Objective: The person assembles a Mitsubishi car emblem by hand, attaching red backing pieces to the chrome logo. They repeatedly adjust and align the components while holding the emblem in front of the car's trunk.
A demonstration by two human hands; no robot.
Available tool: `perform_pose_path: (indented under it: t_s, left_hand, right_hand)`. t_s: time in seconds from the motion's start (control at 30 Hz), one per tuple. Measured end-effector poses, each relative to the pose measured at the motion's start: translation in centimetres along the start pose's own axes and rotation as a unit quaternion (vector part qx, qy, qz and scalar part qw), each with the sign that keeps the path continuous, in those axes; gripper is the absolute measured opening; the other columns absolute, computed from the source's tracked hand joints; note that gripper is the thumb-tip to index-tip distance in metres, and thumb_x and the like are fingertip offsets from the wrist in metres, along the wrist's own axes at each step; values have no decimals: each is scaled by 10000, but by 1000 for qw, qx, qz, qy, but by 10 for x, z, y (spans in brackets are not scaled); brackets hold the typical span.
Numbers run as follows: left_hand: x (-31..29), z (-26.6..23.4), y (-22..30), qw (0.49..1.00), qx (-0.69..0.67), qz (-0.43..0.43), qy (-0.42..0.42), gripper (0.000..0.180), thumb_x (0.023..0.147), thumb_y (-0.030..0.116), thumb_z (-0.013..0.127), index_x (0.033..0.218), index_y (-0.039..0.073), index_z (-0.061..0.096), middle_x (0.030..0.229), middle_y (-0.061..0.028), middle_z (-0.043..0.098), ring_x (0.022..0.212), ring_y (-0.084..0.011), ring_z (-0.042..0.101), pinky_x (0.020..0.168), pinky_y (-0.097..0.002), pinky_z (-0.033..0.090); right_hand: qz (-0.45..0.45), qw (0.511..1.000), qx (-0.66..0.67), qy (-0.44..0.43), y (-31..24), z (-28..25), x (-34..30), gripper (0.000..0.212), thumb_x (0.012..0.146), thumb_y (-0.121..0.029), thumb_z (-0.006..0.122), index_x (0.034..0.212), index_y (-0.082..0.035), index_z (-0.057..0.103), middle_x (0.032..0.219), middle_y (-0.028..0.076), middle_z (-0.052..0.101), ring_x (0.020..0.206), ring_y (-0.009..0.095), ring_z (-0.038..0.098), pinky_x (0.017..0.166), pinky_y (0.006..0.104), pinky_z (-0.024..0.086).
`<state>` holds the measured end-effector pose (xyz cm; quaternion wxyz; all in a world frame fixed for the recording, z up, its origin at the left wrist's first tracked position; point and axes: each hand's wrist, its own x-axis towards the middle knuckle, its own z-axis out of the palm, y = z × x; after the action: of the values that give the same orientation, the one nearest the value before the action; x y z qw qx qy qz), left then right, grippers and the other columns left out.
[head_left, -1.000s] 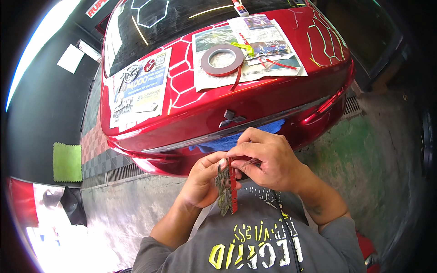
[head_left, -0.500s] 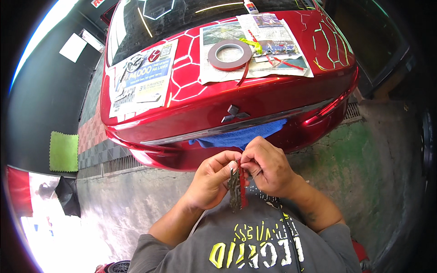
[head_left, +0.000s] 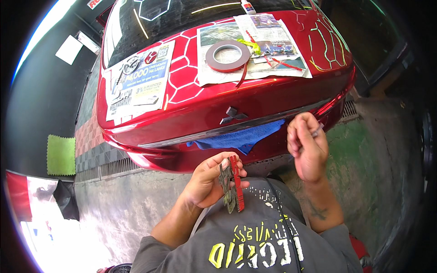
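My left hand (head_left: 203, 183) is closed around a dark, narrow car emblem (head_left: 226, 189) in front of my shirt. Its cut-out shapes hang downward, and a strip of red-backed tape (head_left: 238, 191) runs along one side of it. Off to the right, my right hand (head_left: 310, 148) is raised near the bumper, fingers curled. A small thin pale piece (head_left: 317, 130) sticks out between those fingers; its kind is too small to make out. The two hands are well apart.
Ahead stands a red car trunk (head_left: 182, 120) with a three-diamond badge (head_left: 233, 115). A blue towel (head_left: 241, 136) hangs below the trim. On newspaper (head_left: 209, 78) lies a tape roll (head_left: 212, 60) with red scraps; a white bottle (head_left: 248, 6) stands behind. More newspaper (head_left: 150, 86) holds round emblems.
My right hand has left the emblem and moved up and to the right with a small pale piece. The left hand still holds the emblem, its red strip now more exposed.
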<state>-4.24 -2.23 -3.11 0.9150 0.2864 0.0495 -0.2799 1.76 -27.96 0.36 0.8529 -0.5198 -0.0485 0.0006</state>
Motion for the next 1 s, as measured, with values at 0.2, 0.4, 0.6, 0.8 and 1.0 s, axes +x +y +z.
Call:
perform_pose_path:
  t_s: [0.2, 0.4, 0.6, 0.8, 1.0]
  left_hand:
    - [5, 1, 6, 999, 2, 18, -50, 298, 1029, 223, 706, 1252, 43, 626, 1195, -122, 638, 1169, -315, 675, 1017, -642, 572]
    - [9, 2, 14, 995, 47, 32, -84, 296, 1008, 211, 734, 1227, 34, 640, 1167, -129, 623, 1136, -316, 675, 1033, -653, 561]
    - [11, 3, 17, 992, 61, 9, -110, 304, 992, 135, 750, 1260, 20, 665, 1130, -139, 692, 1100, -287, 699, 1009, -482, 589]
    - [7, 10, 19, 986, 150, 16, -76, 338, 983, 65, 744, 1299, -13, 654, 1146, -119, 728, 1057, -236, 721, 937, -375, 573]
    - [4, 5, 17, 990, 131, -9, -51, 368, 1050, 111, 658, 1380, -27, 571, 1190, -138, 724, 1069, -222, 722, 960, -371, 574]
  right_hand:
    - [-64, 980, -167, -81, 9, -37, -32, 244, 1128, -200, 509, 914, -82, 514, 798, 14, 541, 660, 53, 423, 604, 212, 352]
    - [-94, 974, -199, -62, 25, -20, -45, 148, 1005, 34, 649, 973, -43, 527, 933, 67, 628, 727, 67, 519, 694, 235, 461]
    - [-86, 945, -276, -155, 4, 6, -37, 329, 881, 32, 746, 1190, -13, 646, 995, 78, 669, 684, 46, 543, 594, 223, 434]
    - [-198, 893, -343, -213, -3, 32, -26, 324, 794, 20, 832, 1096, -39, 731, 978, 105, 671, 824, 252, 691, 704, 332, 573]
    - [-147, 897, -351, -226, 1, 31, -26, 183, 845, 17, 786, 1000, -16, 696, 959, 96, 648, 800, 213, 670, 673, 344, 554]
